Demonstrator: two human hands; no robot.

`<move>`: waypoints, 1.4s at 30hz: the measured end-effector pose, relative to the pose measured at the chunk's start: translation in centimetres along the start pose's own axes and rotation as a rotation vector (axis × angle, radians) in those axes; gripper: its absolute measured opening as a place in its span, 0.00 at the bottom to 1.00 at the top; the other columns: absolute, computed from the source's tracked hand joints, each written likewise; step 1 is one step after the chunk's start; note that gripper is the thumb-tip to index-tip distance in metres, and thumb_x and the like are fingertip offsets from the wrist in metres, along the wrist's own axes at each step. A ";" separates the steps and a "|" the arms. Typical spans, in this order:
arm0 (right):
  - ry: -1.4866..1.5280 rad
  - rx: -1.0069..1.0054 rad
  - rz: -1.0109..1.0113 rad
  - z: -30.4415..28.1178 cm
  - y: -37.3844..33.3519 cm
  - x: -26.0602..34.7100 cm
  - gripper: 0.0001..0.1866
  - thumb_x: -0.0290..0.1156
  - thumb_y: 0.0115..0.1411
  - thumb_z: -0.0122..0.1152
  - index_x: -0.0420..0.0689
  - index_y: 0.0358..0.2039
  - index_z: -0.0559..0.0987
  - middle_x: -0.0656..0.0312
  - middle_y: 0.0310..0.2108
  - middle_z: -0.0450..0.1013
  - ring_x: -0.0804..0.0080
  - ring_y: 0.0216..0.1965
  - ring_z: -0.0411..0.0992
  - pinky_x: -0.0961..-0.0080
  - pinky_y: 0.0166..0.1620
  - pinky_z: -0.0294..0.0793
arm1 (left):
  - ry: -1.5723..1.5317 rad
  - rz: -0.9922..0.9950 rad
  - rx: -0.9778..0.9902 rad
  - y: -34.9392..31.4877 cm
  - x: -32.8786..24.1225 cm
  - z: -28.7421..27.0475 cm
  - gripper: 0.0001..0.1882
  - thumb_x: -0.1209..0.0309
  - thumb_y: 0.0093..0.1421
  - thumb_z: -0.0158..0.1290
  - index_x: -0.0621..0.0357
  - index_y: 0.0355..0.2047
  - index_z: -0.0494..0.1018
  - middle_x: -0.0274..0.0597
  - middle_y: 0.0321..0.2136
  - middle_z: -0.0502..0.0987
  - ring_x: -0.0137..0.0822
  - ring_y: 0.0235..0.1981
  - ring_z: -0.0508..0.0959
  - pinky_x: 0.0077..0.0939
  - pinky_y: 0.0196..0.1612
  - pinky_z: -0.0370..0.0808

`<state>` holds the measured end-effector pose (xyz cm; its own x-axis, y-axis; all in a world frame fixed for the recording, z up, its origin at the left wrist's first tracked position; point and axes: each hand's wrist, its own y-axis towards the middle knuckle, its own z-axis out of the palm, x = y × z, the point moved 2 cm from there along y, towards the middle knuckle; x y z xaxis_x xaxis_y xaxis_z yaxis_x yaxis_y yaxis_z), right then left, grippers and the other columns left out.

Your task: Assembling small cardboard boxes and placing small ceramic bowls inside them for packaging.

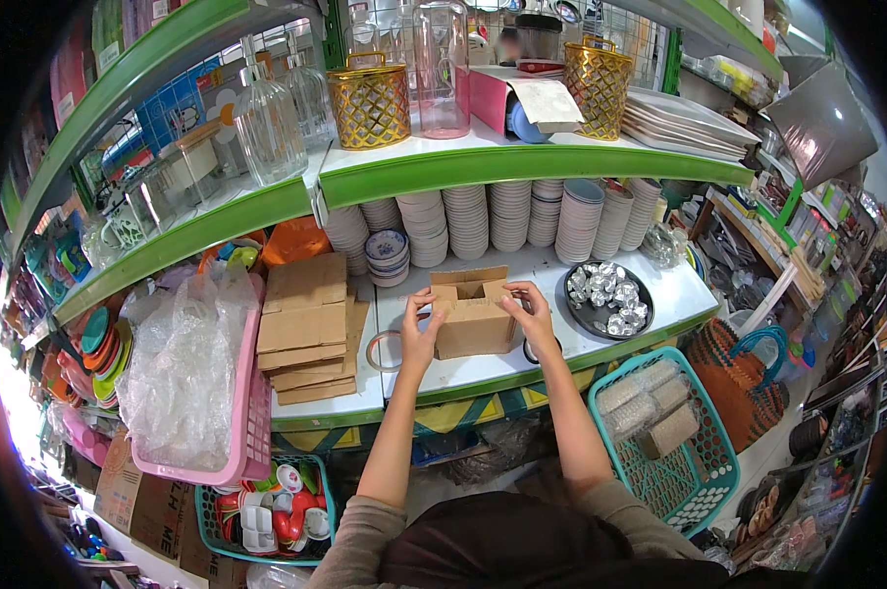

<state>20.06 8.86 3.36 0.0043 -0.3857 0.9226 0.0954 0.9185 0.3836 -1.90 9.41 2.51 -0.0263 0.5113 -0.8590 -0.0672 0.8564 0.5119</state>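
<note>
A small brown cardboard box (475, 338) stands upright on the white shelf in front of me, its top flaps raised and a gap showing into it. At its left top edge, my left hand (422, 326) grips a flap between thumb and fingers. My right hand (533, 316) pinches the flap at the opposite side. Beside my left wrist lies a roll of tape (369, 350). A dark ring-shaped thing (558, 348) shows partly behind my right wrist; I cannot make out its kind. Flattened cardboard boxes (304, 309) are piled to the left.
A black round tray (610, 329) holds several shiny silver-clear pieces at the right. Stacked bowls (466, 224) line the back under a green-edged shelf (522, 165). A pink basket (255, 412) of clear plastic wrap stands left; a teal basket (694, 510) with bubble-wrapped packages is lower right.
</note>
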 end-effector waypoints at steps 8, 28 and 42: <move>0.135 0.019 -0.098 1.1 -0.2 1.9 0.35 0.36 0.55 0.63 0.47 0.61 0.61 0.58 0.56 0.64 0.65 0.59 0.59 0.72 0.52 0.63 | 0.192 0.110 0.030 -0.4 0.4 0.2 0.19 0.59 0.63 0.43 0.59 0.48 0.61 0.50 0.52 0.66 0.43 0.52 0.67 0.36 0.53 0.64; -0.140 0.225 -0.162 0.5 -0.3 3.2 0.17 0.40 0.63 0.51 0.45 0.45 0.80 0.60 0.56 0.60 0.66 0.59 0.57 0.70 0.60 0.54 | 0.257 0.143 0.113 -0.6 -0.8 0.4 0.18 0.60 0.66 0.36 0.54 0.47 0.71 0.55 0.52 0.64 0.53 0.58 0.62 0.40 0.60 0.56; -0.635 0.216 -0.181 1.4 1.8 6.3 0.09 0.36 0.50 0.65 0.46 0.30 0.84 0.57 0.42 0.68 0.62 0.47 0.67 0.69 0.50 0.65 | 0.343 0.158 0.102 -0.4 -1.4 0.1 0.18 0.58 0.64 0.37 0.51 0.41 0.75 0.50 0.49 0.67 0.52 0.55 0.65 0.44 0.54 0.61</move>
<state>18.86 8.22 9.93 -0.5830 -0.4697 0.6630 -0.1605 0.8665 0.4727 -1.72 8.36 3.45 -0.3613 0.5989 -0.7147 0.0635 0.7805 0.6219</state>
